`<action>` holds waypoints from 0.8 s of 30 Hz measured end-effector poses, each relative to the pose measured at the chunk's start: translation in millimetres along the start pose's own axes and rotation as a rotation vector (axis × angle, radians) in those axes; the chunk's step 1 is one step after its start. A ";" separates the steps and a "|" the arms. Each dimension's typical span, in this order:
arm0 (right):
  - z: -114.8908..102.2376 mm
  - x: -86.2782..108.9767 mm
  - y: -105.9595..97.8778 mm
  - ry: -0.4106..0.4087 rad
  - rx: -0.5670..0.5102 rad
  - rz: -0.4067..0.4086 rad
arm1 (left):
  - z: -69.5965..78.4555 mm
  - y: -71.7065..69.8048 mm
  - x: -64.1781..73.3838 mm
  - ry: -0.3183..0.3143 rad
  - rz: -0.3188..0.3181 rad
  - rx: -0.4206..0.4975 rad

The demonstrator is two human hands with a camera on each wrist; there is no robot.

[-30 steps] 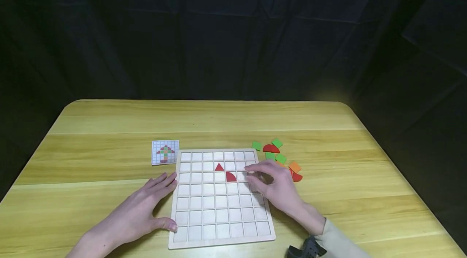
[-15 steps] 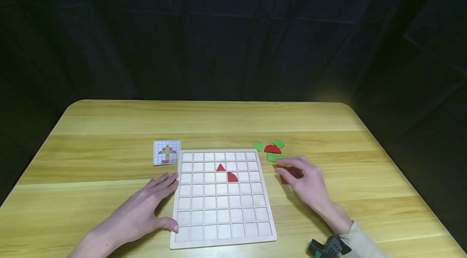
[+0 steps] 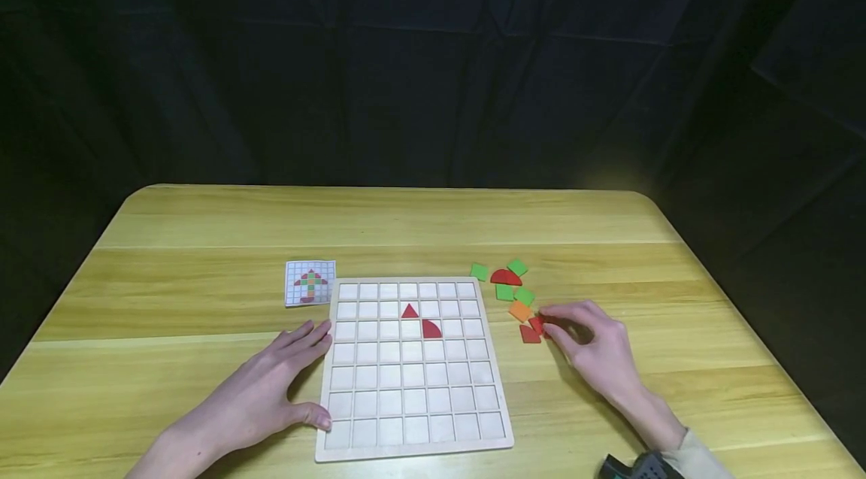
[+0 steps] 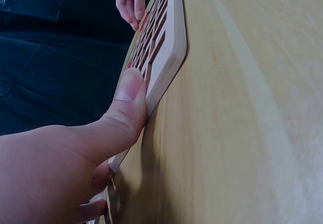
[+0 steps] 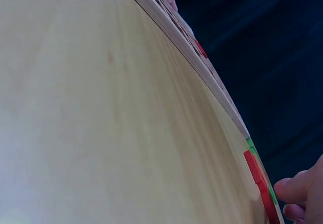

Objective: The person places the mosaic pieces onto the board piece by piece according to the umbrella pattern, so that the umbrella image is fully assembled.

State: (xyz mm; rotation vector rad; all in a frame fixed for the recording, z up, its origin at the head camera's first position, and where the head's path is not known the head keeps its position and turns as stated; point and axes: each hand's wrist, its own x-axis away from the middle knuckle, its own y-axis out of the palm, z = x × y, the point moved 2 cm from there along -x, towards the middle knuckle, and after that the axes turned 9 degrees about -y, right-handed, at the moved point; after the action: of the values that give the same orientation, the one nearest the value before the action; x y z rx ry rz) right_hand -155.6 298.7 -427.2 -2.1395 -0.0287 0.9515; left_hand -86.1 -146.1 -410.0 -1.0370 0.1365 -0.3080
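Note:
A pale wooden grid board (image 3: pixel 415 453) lies on the table, bearing a red triangle (image 3: pixel 409 310) and a red quarter-circle piece (image 3: pixel 431 329). My left hand (image 3: pixel 253 389) is spread along its left side, fingertips at the edge; in the left wrist view the thumb presses the rim. Right of the board, my right hand (image 3: pixel 598 351) has thumb and index fingertips at the right end of a small red piece (image 3: pixel 537 324); I cannot tell whether they pinch it. Another red quarter-circle piece (image 3: pixel 531 334) lies just left of those fingertips. An orange square (image 3: pixel 520 311) lies above them.
Green squares (image 3: pixel 504 292) and a red half-round shape (image 3: pixel 506 277) lie past the board's upper right corner. A pattern card (image 3: pixel 291 291) with a coloured figure on a grid sits at its upper left. The table (image 3: pixel 379 223) ends at a dark curtain (image 3: pixel 406 88).
My right hand has moved from above the board's right part to the loose pieces, then further right, uncovering an orange square and two red pieces. My left hand stays at the board's edge.

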 end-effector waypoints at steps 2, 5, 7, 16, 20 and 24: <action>0.6 1.8 -0.1 -0.002 -0.012 -0.005 | 0.0 -0.3 0.1 0.002 0.001 0.000; 0.9 3.0 0.8 -0.001 -0.020 -0.013 | 0.1 -0.5 0.3 0.006 0.001 -0.002; 0.5 3.3 1.7 -0.005 -0.022 -0.011 | 0.0 -0.5 0.3 0.007 0.000 -0.003; -1.8 3.0 3.1 -0.012 -0.004 0.012 | -0.5 -0.6 0.1 0.006 -0.005 0.001; -0.9 3.8 2.1 -0.028 0.025 0.038 | -0.1 -0.5 -0.1 0.003 -0.006 0.000; -3.4 3.3 2.9 -0.032 0.033 0.042 | 0.1 -1.0 -0.4 -0.005 -0.013 0.005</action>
State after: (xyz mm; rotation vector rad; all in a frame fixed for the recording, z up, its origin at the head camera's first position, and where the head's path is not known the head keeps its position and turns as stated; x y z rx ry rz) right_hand -151.8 295.5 -429.7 -2.1013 0.0158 1.0039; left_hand -86.7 -146.4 -409.1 -1.0340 0.1247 -0.3171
